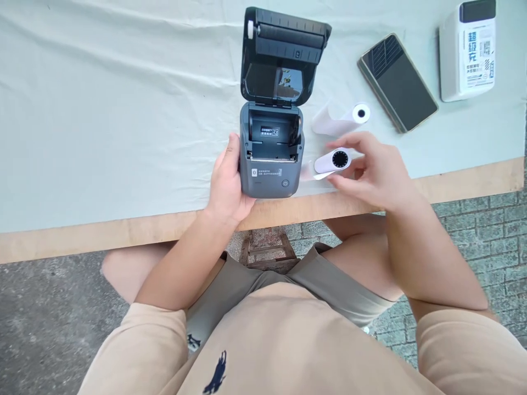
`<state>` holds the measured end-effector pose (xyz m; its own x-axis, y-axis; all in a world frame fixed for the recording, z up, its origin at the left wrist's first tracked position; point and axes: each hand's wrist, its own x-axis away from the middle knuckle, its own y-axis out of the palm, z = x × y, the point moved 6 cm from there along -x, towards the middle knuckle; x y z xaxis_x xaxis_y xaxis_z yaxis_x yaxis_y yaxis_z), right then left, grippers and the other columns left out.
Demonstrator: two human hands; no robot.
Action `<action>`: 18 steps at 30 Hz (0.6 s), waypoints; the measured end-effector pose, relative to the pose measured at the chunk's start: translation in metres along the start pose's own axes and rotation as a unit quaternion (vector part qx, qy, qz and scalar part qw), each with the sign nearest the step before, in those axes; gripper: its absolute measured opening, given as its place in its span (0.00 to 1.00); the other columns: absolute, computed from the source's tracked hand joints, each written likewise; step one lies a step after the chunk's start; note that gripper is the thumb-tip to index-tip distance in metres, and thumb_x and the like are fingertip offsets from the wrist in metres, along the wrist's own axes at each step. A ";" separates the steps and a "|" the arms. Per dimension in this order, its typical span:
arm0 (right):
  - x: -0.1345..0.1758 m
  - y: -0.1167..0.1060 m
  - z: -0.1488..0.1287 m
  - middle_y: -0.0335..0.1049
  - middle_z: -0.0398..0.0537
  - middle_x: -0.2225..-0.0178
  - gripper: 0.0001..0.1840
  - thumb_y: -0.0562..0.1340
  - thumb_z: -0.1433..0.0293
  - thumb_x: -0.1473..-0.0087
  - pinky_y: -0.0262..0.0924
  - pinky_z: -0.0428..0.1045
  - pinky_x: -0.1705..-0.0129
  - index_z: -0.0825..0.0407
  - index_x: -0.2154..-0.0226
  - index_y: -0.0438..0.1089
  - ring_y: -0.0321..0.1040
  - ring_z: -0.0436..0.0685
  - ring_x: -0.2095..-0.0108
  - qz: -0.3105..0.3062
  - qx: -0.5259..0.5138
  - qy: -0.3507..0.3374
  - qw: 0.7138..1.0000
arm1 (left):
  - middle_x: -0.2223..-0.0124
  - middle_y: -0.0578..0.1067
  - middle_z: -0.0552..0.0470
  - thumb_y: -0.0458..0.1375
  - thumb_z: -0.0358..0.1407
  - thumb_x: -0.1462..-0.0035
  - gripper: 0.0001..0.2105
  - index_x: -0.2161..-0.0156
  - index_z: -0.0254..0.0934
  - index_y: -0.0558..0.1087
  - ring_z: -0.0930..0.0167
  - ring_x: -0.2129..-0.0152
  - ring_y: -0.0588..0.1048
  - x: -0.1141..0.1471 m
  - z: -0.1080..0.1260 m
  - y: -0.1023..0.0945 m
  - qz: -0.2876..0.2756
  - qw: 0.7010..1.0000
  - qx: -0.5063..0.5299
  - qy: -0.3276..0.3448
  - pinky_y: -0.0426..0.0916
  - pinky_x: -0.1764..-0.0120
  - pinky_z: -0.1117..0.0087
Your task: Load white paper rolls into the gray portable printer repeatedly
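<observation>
A dark grey label printer (272, 178) has its lid (284, 60) swung fully up. Its paper bay (274, 134) shows no roll inside. My left hand (230, 184) grips the printer's left side, thumb along the edge. To the right of the printer, the thumb and fingers of my right hand (374, 170) curl around a small white paper roll (325, 163) with a black core. A loose end of paper trails left from this roll. Just beyond it is a second white roll (343, 123), partly unwound, untouched by either hand.
A phone (399, 82) lies on the pale cloth (123, 109) at the right. Past it sits a white box-shaped device (465, 60) with a printed label. The table's wooden edge (102, 233) runs along the front, above my lap and a wooden stool (267, 252).
</observation>
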<state>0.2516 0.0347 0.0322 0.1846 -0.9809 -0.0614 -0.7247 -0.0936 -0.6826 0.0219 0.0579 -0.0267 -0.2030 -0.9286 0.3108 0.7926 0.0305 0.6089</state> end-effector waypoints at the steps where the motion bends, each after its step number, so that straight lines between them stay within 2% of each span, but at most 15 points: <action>1: 0.000 -0.008 0.001 0.77 0.47 0.56 0.18 0.68 0.65 0.52 0.54 0.48 0.82 0.45 0.57 0.68 0.63 0.48 0.79 0.032 -0.004 -0.004 0.999 | 0.51 0.81 0.49 0.54 0.56 0.34 0.21 0.56 0.42 0.77 0.57 0.39 0.74 0.000 0.000 0.000 0.001 1.000 -0.002 0.003 0.76 0.42 0.58; 3: -0.003 -0.027 0.004 0.74 0.48 0.56 0.12 0.63 0.64 0.46 0.54 0.49 0.79 0.44 0.58 0.65 0.63 0.49 0.76 0.128 -0.005 -0.012 0.992 | 0.50 0.81 0.49 0.56 0.56 0.35 0.20 0.57 0.42 0.77 0.57 0.39 0.73 0.001 0.001 0.000 -0.001 1.000 -0.002 0.002 0.75 0.40 0.58; 5: -0.008 -0.037 0.010 0.71 0.48 0.56 0.11 0.62 0.66 0.45 0.57 0.50 0.74 0.44 0.59 0.62 0.65 0.51 0.70 0.192 0.002 -0.009 0.981 | 0.48 0.81 0.50 0.56 0.56 0.35 0.19 0.58 0.42 0.77 0.58 0.38 0.72 0.000 0.001 0.000 0.001 1.000 -0.005 0.002 0.74 0.39 0.58; 6: -0.012 -0.037 0.013 0.71 0.49 0.55 0.15 0.65 0.66 0.48 0.58 0.50 0.71 0.44 0.59 0.61 0.67 0.52 0.67 0.198 0.008 -0.001 0.980 | 0.48 0.81 0.50 0.56 0.56 0.35 0.19 0.58 0.42 0.77 0.58 0.38 0.72 0.000 0.001 0.000 0.005 1.000 -0.008 0.004 0.74 0.39 0.58; 8: -0.023 -0.029 0.020 0.71 0.49 0.55 0.21 0.70 0.67 0.55 0.61 0.51 0.68 0.45 0.59 0.62 0.70 0.55 0.60 0.169 0.020 0.020 0.985 | 0.49 0.81 0.50 0.56 0.57 0.36 0.20 0.58 0.42 0.77 0.57 0.38 0.73 -0.002 0.001 -0.001 0.008 1.000 -0.014 0.006 0.75 0.40 0.58; 10: -0.033 -0.019 0.025 0.71 0.48 0.56 0.21 0.69 0.67 0.55 0.63 0.52 0.64 0.44 0.60 0.62 0.70 0.57 0.57 0.137 0.025 0.045 0.989 | 0.50 0.82 0.49 0.56 0.59 0.37 0.22 0.58 0.41 0.77 0.57 0.40 0.74 -0.003 0.000 -0.001 0.010 1.000 -0.016 0.010 0.76 0.41 0.58; 12: -0.039 -0.014 0.027 0.71 0.46 0.58 0.17 0.67 0.68 0.52 0.64 0.53 0.60 0.44 0.61 0.61 0.70 0.56 0.59 0.132 0.012 0.058 0.989 | 0.52 0.82 0.49 0.56 0.59 0.36 0.22 0.58 0.41 0.77 0.58 0.41 0.75 -0.004 0.000 -0.002 0.013 1.000 -0.013 0.013 0.77 0.42 0.58; 15: -0.044 -0.022 0.020 0.70 0.46 0.59 0.16 0.66 0.67 0.51 0.66 0.54 0.57 0.44 0.62 0.60 0.69 0.55 0.60 0.172 -0.030 0.046 0.984 | 0.51 0.82 0.49 0.56 0.57 0.36 0.21 0.57 0.40 0.77 0.58 0.42 0.76 -0.004 -0.001 -0.002 0.014 1.000 -0.002 0.016 0.77 0.42 0.57; 18: -0.041 -0.041 -0.005 0.71 0.45 0.62 0.18 0.68 0.60 0.49 0.67 0.52 0.60 0.44 0.60 0.62 0.70 0.54 0.62 0.219 -0.135 -0.012 0.966 | 0.53 0.82 0.48 0.57 0.58 0.37 0.22 0.56 0.40 0.77 0.57 0.43 0.76 -0.004 -0.001 -0.003 0.014 1.000 -0.006 0.015 0.77 0.44 0.56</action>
<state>0.2702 0.0783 0.0663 -0.1659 -0.9324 -0.3211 -0.8829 0.2855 -0.3727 0.0211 0.0607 -0.0304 -0.1639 -0.9382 0.3048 0.8051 0.0514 0.5909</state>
